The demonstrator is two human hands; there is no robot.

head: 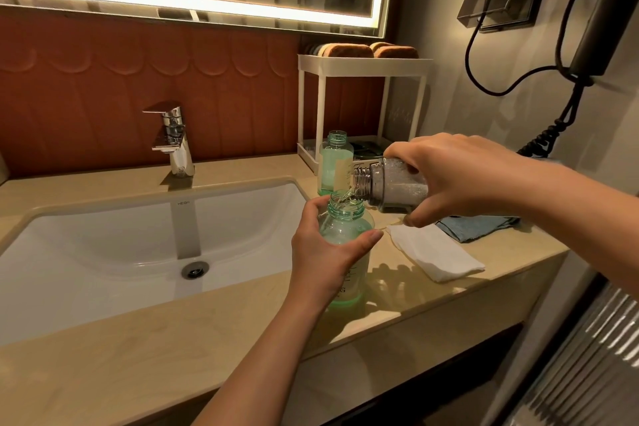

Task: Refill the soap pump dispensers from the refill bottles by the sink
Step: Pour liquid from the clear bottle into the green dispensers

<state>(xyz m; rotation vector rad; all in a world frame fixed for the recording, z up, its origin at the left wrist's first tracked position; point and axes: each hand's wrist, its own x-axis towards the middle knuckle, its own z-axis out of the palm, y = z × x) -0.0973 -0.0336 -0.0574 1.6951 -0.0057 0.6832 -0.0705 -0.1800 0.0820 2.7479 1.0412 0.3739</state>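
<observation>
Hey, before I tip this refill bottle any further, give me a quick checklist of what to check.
1. Green dispenser upright on counter, left hand gripping it: ok.
2. Refill bottle mouth above dispenser's neck, right hand holding it: ok.
3. Soap stream entering the neck: ok.
4. Dispenser fill level: cannot tell, hand covers it.
5. White tissue beside dispenser for drips: ok.
6. Second dispenser behind it uncapped: ok.

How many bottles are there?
3. The front green bottle stands on the counter, held by the left hand; the back green bottle stands behind it by the white rack; the clear bottle is tipped in the right hand. Others may be hidden.
</observation>
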